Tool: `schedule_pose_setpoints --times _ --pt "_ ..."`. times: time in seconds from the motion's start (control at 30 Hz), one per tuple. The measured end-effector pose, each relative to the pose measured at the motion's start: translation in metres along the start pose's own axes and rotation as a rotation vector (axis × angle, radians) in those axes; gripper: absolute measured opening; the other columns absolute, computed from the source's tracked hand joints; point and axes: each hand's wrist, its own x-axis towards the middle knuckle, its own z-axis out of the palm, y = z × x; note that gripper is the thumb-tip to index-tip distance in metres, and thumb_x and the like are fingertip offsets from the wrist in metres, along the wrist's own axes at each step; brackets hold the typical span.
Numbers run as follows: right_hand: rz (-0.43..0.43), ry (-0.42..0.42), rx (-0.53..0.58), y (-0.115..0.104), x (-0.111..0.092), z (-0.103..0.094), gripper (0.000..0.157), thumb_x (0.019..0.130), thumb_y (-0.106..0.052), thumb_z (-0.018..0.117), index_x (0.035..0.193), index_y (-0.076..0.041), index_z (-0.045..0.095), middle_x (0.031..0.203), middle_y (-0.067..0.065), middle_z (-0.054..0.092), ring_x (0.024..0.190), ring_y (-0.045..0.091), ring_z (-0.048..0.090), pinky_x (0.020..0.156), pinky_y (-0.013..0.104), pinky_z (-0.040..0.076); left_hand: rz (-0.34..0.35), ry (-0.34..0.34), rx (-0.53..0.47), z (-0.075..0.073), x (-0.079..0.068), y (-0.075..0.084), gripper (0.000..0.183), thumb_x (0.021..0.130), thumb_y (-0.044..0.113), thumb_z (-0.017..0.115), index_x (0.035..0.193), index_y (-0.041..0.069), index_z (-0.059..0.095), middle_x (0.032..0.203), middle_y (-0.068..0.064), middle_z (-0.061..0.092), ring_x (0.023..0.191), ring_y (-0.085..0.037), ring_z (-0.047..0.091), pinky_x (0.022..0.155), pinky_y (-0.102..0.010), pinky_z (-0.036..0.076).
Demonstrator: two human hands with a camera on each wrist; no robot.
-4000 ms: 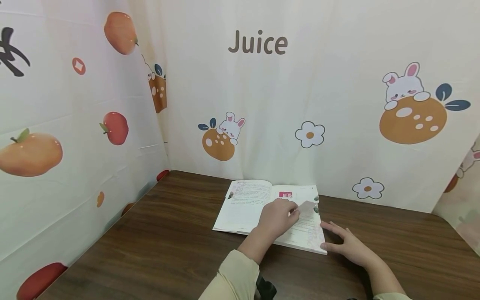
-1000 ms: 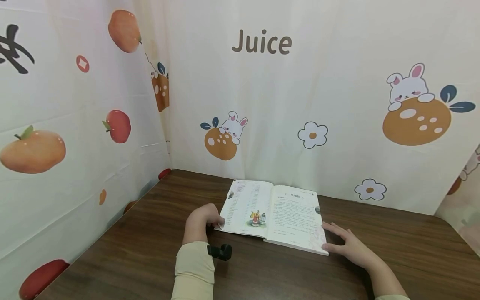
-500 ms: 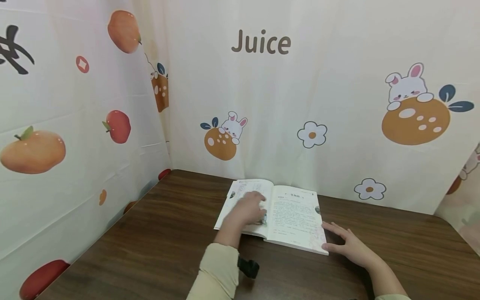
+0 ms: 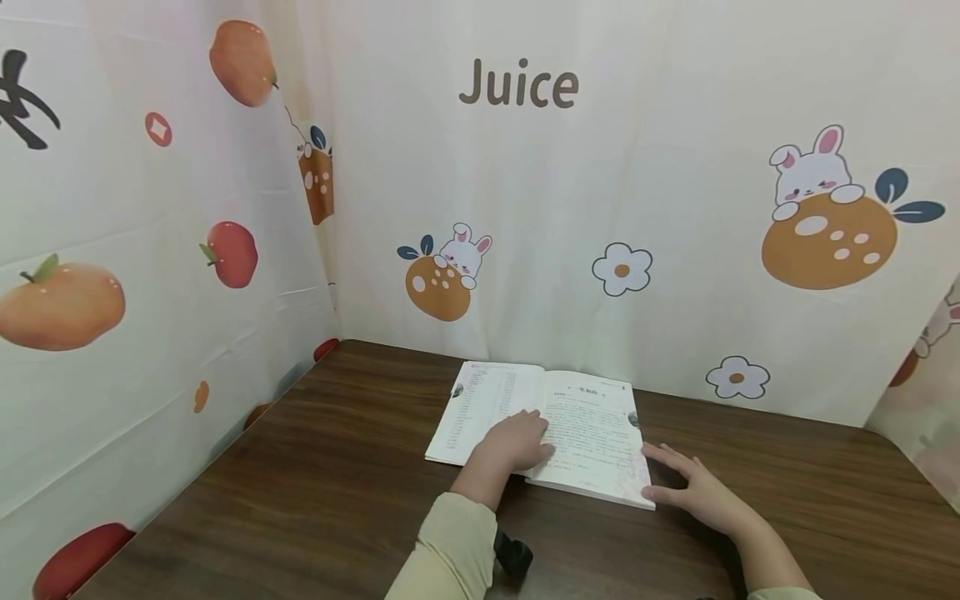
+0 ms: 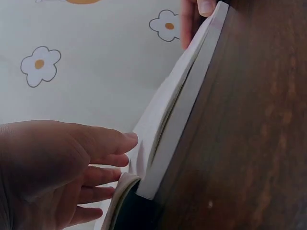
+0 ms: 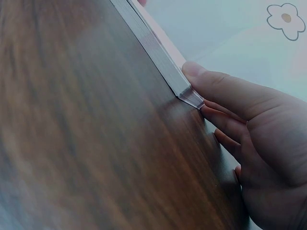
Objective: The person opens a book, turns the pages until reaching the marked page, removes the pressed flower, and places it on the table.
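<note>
An open book (image 4: 592, 437) lies flat on the brown wooden table, with printed text on both pages. My left hand (image 4: 513, 443) rests near the gutter, its fingers stretched over the inner margin. In the left wrist view, that thumb (image 5: 120, 141) lies by the fold, where the right-hand stack of pages (image 5: 177, 112) stands thicker than the left. At the lower right corner my right hand (image 4: 703, 493) touches the book's edge. The right wrist view has its thumb (image 6: 196, 71) on the page corner and the other fingers, loosely extended, along the side and the tabletop.
The table (image 4: 315, 492) extends on both sides of the book. Behind it hangs a white curtain (image 4: 540, 217) with fruit, rabbit and flower prints, close to the book's top edge. Another printed cloth (image 4: 165, 350) borders the left side. A black wrist camera (image 4: 513, 557) sits on the left wrist.
A page has been turned to the left. My left hand moved from the book's lower left corner across the left page to the gutter. The right hand stayed at the right edge.
</note>
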Motion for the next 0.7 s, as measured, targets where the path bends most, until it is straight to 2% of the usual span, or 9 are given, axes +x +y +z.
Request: schedule_pose_setpoints --times 0.17,0.3,0.43,0.6,0.7 --pt "-0.014 0.004 -0.002 -0.001 -0.002 0.000 0.068 0.078 -0.030 0.072 0.136 -0.007 0.045 0.142 0.033 0.025 0.131 0.052 0.013 0.100 0.065 -0.001 0.004 0.030 -0.029 0.009 0.002 0.005 0.050 0.090 0.046 0.051 0.134 0.021 0.050 0.140 -0.006 0.042 0.130 -0.022 0.035 0.101 -0.040 0.034" --pt "-0.011 0.006 -0.002 -0.001 -0.003 0.000 0.067 0.078 -0.029 0.072 0.136 -0.008 0.045 0.142 0.033 0.025 0.131 0.051 0.013 0.101 0.065 0.000 -0.014 0.028 -0.052 0.012 0.001 0.012 0.063 0.081 0.061 0.056 0.134 0.028 0.049 0.142 -0.011 0.037 0.132 -0.027 0.030 0.100 -0.048 0.032" --pt "-0.005 0.001 -0.006 -0.001 -0.002 0.000 0.067 0.078 -0.030 0.072 0.136 -0.008 0.045 0.142 0.033 0.025 0.131 0.052 0.013 0.100 0.065 0.000 -0.037 0.029 -0.041 0.015 0.001 0.014 0.071 0.073 0.065 0.062 0.134 0.029 0.050 0.143 -0.012 0.034 0.132 -0.029 0.029 0.101 -0.049 0.031" --pt "0.033 -0.027 -0.027 -0.004 0.000 0.000 0.069 0.079 -0.033 0.072 0.137 -0.009 0.043 0.143 0.034 0.022 0.130 0.054 0.007 0.098 0.067 0.000 -0.026 0.000 0.001 0.015 0.002 0.011 0.072 0.075 0.065 0.060 0.135 0.029 0.048 0.145 -0.013 0.030 0.133 -0.030 0.027 0.101 -0.048 0.032" --pt "0.058 -0.041 -0.055 -0.007 0.001 0.000 0.072 0.079 -0.036 0.071 0.138 -0.009 0.041 0.142 0.033 0.023 0.129 0.056 0.008 0.096 0.070 0.004 -0.004 -0.029 0.026 0.013 0.002 0.008 0.072 0.076 0.066 0.058 0.137 0.030 0.046 0.146 -0.013 0.029 0.132 -0.030 0.028 0.100 -0.046 0.033"
